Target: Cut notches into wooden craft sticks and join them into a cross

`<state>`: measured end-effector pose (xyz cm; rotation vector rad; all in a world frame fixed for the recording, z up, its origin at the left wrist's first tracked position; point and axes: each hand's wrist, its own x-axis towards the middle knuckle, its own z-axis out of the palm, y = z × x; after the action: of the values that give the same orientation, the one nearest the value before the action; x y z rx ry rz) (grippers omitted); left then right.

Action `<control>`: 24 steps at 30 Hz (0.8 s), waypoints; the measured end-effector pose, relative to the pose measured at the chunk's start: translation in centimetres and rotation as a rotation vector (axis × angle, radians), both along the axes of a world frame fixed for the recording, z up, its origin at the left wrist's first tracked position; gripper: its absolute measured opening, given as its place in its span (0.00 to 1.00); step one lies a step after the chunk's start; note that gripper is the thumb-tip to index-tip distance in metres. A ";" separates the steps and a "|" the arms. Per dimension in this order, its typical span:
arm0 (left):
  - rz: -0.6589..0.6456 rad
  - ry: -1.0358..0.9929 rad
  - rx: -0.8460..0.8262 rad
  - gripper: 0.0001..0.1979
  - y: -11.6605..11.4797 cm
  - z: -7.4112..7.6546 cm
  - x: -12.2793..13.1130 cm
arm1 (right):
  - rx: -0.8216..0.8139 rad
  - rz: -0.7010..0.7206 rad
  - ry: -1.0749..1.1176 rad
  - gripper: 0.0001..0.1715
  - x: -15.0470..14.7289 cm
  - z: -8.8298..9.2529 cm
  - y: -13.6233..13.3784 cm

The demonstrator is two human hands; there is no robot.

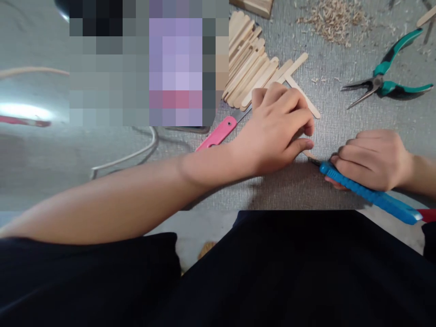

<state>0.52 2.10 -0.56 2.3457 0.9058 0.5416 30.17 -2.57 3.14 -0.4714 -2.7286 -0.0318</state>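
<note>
My right hand (373, 159) is closed around a blue utility knife (371, 194), its tip pointing left at a small wooden stick piece (309, 155) on the grey mat (299, 186). My left hand (281, 127) is curled over that piece, fingertips pressing it down just left of the blade. Most of the piece is hidden under my fingers. Behind my left hand lies a row of flat wooden craft sticks (250, 68), with one loose stick (303, 96) angled beside them.
A pink utility knife (218, 133) lies left of my left hand. Teal-handled pliers (388, 81) rest at the right. Wood shavings (332, 18) are scattered at the top. A white cable (129, 156) curves at the left. My dark-clothed legs fill the foreground.
</note>
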 end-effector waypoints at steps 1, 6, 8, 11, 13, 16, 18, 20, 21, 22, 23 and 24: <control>0.016 0.010 0.006 0.05 -0.1 -0.1 0.1 | -0.022 -0.016 -0.008 0.29 0.0 -0.1 -0.1; 0.037 0.043 0.039 0.09 -0.6 -0.8 0.5 | -0.127 -0.144 -0.003 0.32 -0.4 -0.1 -0.7; 0.052 0.053 0.057 0.11 -0.7 -1.1 0.5 | -0.151 -0.188 -0.026 0.32 -0.7 0.1 -0.9; 0.061 0.071 0.096 0.14 -1.0 -1.3 0.6 | -0.158 -0.218 -0.034 0.31 -1.0 0.4 -1.2; 0.055 0.086 0.115 0.15 -1.1 -1.1 0.7 | -0.143 -0.213 -0.009 0.31 -1.1 0.5 -1.2; 0.048 0.117 0.125 0.17 -1.2 -0.7 0.8 | -0.129 -0.203 0.023 0.29 -1.1 0.5 -1.2; 0.045 0.141 0.123 0.19 -1.2 -0.3 0.9 | -0.136 -0.205 0.027 0.28 -1.1 0.4 -1.3; 0.049 0.157 0.121 0.20 -1.3 -0.1 1.0 | -0.137 -0.211 0.022 0.28 -1.1 0.4 -1.3; 0.050 0.161 0.120 0.20 -1.3 -0.1 1.0 | -0.133 -0.217 0.018 0.28 -1.1 0.4 -1.4; 0.049 0.161 0.119 0.20 -1.3 -0.1 1.0 | -0.126 -0.221 0.014 0.28 -1.0 0.4 -1.4; 0.048 0.156 0.120 0.20 -1.2 -0.1 1.0 | -0.117 -0.225 0.011 0.29 -0.9 0.4 -1.4; 0.048 0.146 0.122 0.20 -1.2 -0.2 1.0 | -0.114 -0.220 0.011 0.28 -0.7 0.4 -1.4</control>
<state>1.49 0.87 -0.81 2.5050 1.0237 0.4611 29.48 -3.99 3.57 -0.7996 -2.6646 0.0690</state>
